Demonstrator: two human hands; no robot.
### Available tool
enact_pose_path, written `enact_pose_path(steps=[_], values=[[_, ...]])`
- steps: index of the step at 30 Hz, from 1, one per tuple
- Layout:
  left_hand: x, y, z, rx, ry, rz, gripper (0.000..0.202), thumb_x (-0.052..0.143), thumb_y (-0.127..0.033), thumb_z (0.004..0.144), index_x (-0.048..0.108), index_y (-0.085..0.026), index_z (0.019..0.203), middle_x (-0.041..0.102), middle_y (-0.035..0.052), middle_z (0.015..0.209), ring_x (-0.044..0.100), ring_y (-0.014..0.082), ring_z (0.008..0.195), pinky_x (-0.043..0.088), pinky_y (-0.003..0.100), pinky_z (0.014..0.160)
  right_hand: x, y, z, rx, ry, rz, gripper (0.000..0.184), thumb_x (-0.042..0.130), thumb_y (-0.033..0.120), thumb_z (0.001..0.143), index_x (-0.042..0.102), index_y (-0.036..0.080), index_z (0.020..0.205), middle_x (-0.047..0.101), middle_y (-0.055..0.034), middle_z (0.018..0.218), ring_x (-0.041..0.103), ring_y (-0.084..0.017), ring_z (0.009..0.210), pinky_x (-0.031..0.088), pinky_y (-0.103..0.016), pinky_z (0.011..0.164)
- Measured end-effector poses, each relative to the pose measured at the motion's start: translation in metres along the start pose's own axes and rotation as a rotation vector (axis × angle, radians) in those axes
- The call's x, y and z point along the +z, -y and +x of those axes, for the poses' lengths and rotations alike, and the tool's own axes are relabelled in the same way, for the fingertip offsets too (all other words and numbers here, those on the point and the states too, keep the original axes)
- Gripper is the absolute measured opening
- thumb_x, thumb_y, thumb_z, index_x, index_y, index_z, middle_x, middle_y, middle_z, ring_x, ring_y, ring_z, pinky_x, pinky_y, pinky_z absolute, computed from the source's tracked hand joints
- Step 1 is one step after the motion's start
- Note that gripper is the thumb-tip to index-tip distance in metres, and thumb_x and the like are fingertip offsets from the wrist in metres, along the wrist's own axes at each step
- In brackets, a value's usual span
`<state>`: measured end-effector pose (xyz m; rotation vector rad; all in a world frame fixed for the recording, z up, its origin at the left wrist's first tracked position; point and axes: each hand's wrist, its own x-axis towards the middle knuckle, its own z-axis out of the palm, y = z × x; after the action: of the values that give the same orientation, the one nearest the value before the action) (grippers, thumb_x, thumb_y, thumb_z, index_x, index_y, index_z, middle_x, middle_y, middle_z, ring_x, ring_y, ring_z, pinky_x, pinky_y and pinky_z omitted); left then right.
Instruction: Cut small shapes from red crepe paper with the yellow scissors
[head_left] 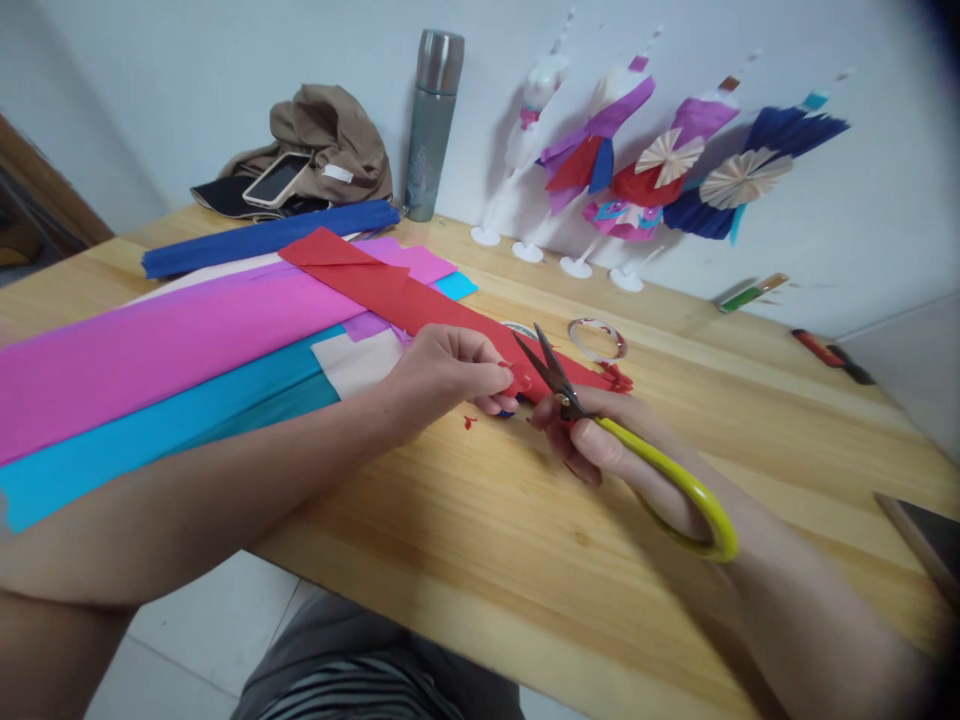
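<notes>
My left hand is closed, pinching a small piece of red crepe paper between thumb and fingers. In my right hand are yellow-handled scissors, their dark blades parted and pointing up and left, close to the pinched piece. A long folded strip of red crepe paper lies behind both hands. A small red scrap rests on the table below my left hand. Crumpled red paper lies past my right hand. Something blue beneath my left fingers is mostly hidden.
Pink, light blue and dark blue crepe paper lies on the left. Behind are a phone, a brown cap and a thermos. Several dressed dolls stand along the wall. A tape roll sits mid-table.
</notes>
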<state>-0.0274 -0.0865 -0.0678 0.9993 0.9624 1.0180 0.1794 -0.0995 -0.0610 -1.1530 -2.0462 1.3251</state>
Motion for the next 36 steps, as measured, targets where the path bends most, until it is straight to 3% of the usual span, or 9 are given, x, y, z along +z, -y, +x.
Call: enact_pose_path(steps=[4, 10, 19, 28, 36], values=[[0.001, 0.000, -0.001, 0.007, -0.012, 0.004, 0.021, 0.064, -0.004, 0.075, 0.062, -0.012, 0.055, 0.069, 0.0038, 0.055, 0.062, 0.0085, 0.048, 0.051, 0.019, 0.054, 0.005, 0.001, 0.000, 0.016, -0.022, 0.012, 0.056, 0.055, 0.074, 0.086, 0.064, 0.020, 0.094, 0.052, 0.0012, 0.068, 0.040, -0.013, 0.054, 0.035, -0.027, 0.048], [0.002, 0.000, -0.001, 0.030, -0.048, -0.007, 0.022, 0.063, -0.004, 0.076, 0.062, -0.012, 0.055, 0.069, 0.0037, 0.054, 0.063, 0.0088, 0.048, 0.051, 0.018, 0.053, 0.006, -0.006, 0.003, -0.078, -0.002, -0.119, 0.051, 0.051, 0.070, 0.090, 0.059, 0.020, 0.084, 0.054, -0.0012, 0.071, 0.044, -0.015, 0.060, 0.035, -0.029, 0.053], [0.002, -0.001, -0.003, 0.050, -0.081, 0.069, 0.021, 0.063, -0.006, 0.077, 0.062, -0.012, 0.057, 0.070, 0.0032, 0.057, 0.063, 0.0088, 0.050, 0.049, 0.017, 0.051, 0.008, -0.005, 0.002, -0.056, 0.000, -0.176, 0.045, 0.054, 0.068, 0.090, 0.059, 0.023, 0.085, 0.051, -0.0017, 0.072, 0.043, -0.018, 0.062, 0.034, -0.031, 0.055], [0.003, 0.000, -0.002, 0.030, -0.094, 0.079, 0.021, 0.063, -0.005, 0.076, 0.062, -0.012, 0.056, 0.069, 0.0031, 0.055, 0.064, 0.0095, 0.051, 0.049, 0.018, 0.052, 0.009, -0.010, 0.003, -0.062, -0.008, -0.202, 0.048, 0.049, 0.066, 0.093, 0.059, 0.020, 0.084, 0.044, 0.0010, 0.068, 0.039, -0.014, 0.059, 0.033, -0.027, 0.051], [0.003, 0.000, -0.002, 0.019, -0.083, 0.058, 0.023, 0.062, -0.005, 0.076, 0.061, -0.013, 0.055, 0.069, 0.0036, 0.056, 0.064, 0.0099, 0.051, 0.051, 0.019, 0.054, 0.010, -0.011, 0.006, -0.104, -0.072, -0.210, 0.044, 0.054, 0.062, 0.091, 0.067, 0.020, 0.084, 0.057, -0.0021, 0.072, 0.047, -0.016, 0.062, 0.040, -0.028, 0.054]])
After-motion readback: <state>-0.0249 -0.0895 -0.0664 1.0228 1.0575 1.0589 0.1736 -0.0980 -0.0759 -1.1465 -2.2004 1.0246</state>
